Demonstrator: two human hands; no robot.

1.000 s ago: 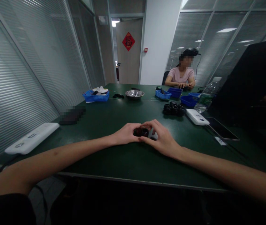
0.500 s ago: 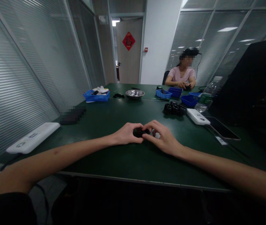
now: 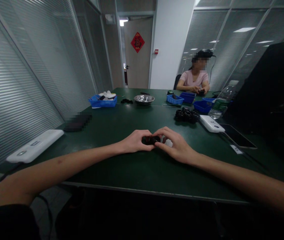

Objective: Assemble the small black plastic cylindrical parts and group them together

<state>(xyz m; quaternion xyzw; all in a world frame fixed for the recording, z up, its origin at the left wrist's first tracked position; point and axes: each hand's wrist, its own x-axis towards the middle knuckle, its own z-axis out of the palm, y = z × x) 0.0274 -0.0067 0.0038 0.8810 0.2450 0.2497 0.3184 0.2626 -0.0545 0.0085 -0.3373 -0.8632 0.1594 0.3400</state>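
Note:
My left hand [image 3: 139,140] and my right hand [image 3: 173,144] meet over the front part of the green table [image 3: 131,176]. Between their fingertips is a small black round part [image 3: 155,140], which both thumbs and fingers pinch from opposite sides. The fingers cover much of it, so its exact kind is unclear. Something whitish [image 3: 168,142] shows through the gap under my right hand's fingers. Beyond my right hand lies a cluster of similar black round parts [image 3: 187,115].
On the right are a white power bank [image 3: 211,124], a phone [image 3: 239,136] and a water bottle [image 3: 223,101]. Another white device [image 3: 35,146] lies left. Farther back stand a metal bowl [image 3: 144,100] and blue trays [image 3: 103,102]. A person [image 3: 194,78] sits at the far side.
The black part has shifted slightly to the right between my fingertips, and my right hand's fingers have moved a little on it. The view has tilted very slightly.

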